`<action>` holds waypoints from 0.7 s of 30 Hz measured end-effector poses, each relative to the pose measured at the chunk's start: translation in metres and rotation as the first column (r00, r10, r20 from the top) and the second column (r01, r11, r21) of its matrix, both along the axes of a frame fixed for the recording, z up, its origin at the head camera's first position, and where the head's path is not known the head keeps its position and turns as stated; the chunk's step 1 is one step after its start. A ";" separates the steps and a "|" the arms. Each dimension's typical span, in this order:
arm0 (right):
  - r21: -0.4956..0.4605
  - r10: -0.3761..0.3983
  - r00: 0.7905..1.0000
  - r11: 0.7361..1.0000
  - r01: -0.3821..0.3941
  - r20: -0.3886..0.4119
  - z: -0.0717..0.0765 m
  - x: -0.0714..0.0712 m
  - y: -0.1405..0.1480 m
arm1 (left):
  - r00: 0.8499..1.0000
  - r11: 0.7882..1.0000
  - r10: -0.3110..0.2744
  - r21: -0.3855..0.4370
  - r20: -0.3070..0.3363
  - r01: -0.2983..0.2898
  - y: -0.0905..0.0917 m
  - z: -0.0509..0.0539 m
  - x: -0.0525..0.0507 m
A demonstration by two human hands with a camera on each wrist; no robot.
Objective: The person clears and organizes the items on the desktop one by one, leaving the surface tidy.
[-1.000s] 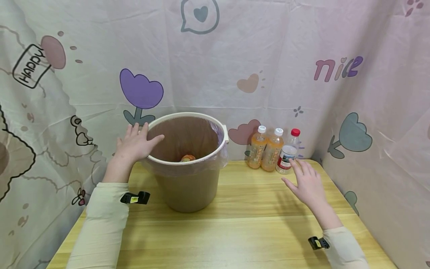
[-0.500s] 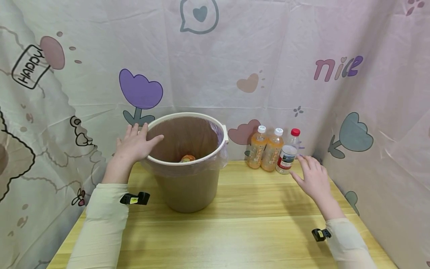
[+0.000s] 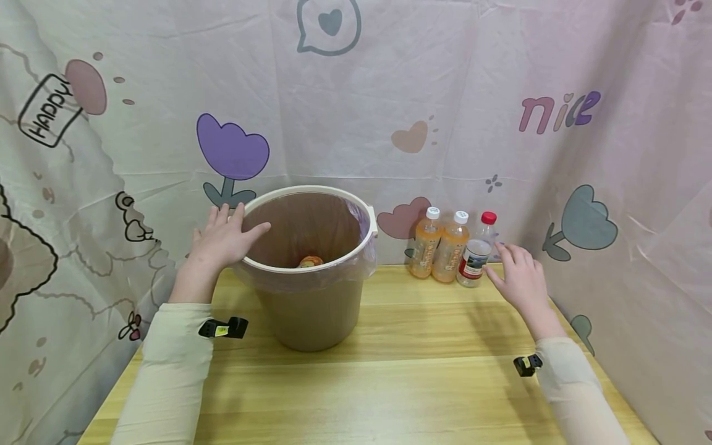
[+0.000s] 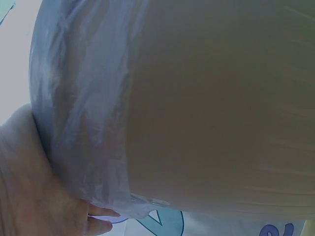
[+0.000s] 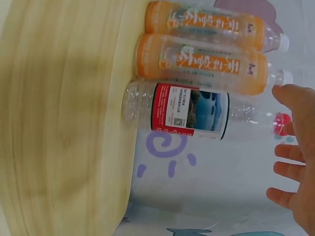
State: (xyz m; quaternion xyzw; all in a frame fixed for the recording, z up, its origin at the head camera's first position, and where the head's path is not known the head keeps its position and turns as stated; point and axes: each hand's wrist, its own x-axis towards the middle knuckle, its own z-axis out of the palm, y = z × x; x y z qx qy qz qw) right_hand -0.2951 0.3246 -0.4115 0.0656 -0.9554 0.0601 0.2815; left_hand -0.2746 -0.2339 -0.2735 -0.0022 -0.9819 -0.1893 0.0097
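Note:
My left hand (image 3: 219,242) lies against the left side of the rim of a brown trash can (image 3: 311,315), fingers spread and fairly straight. A thin plastic bag (image 4: 93,98) lines the can and folds over its rim. Inside it lies a small orange-and-white item (image 3: 310,262), its kind unclear. My right hand (image 3: 523,279), fingers loosely extended and holding nothing, hovers just right of a clear plastic bottle (image 3: 474,258) with a red cap and a red-and-white label. Left of that bottle stand two orange-labelled bottles (image 3: 451,250) with white caps, upright and close together.
The bottles stand at the back edge of a wooden table (image 3: 389,395). A printed cloth backdrop (image 3: 345,123) hangs behind and on both sides. Each forearm wears a small black wrist camera (image 3: 224,327).
My right hand has moved right and slightly away from me, from in front of the red-capped bottle to its right side. The left hand and trash can have stayed put.

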 end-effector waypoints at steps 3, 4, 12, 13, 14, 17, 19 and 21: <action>0.002 -0.013 1.000 1.000 0.013 0.023 0.001 -0.006 0.003 | 1.000 1.000 -0.003 -0.002 0.005 0.003 0.000 0.000 0.000; 0.002 -0.017 0.999 1.000 0.017 0.029 0.001 -0.008 0.005 | 1.000 1.000 -0.004 -0.001 0.006 0.004 0.000 0.000 0.000; -0.034 -0.030 0.995 0.999 0.033 0.092 0.003 -0.024 0.008 | 1.000 1.000 -0.006 0.010 0.001 0.006 0.000 -0.001 0.000; -0.040 -0.031 0.994 0.999 0.036 0.103 0.004 -0.026 0.008 | 1.000 1.000 -0.006 0.012 0.001 0.006 -0.001 -0.001 0.000; -0.047 -0.034 0.993 0.998 0.039 0.112 0.004 -0.028 0.007 | 1.000 1.000 -0.005 0.012 0.001 0.005 -0.001 -0.001 0.000; -0.066 -0.045 0.991 0.996 0.054 0.130 0.006 -0.033 0.006 | 1.000 1.000 -0.007 0.012 0.004 0.007 -0.001 0.000 0.000; -0.077 -0.052 0.989 0.995 0.064 0.139 0.008 -0.037 0.006 | 1.000 1.000 -0.007 0.010 0.005 0.007 -0.001 0.000 0.000; -0.085 -0.059 0.987 0.994 0.073 0.147 0.008 -0.041 0.006 | 1.000 1.000 -0.007 0.008 0.005 0.007 -0.001 0.000 0.000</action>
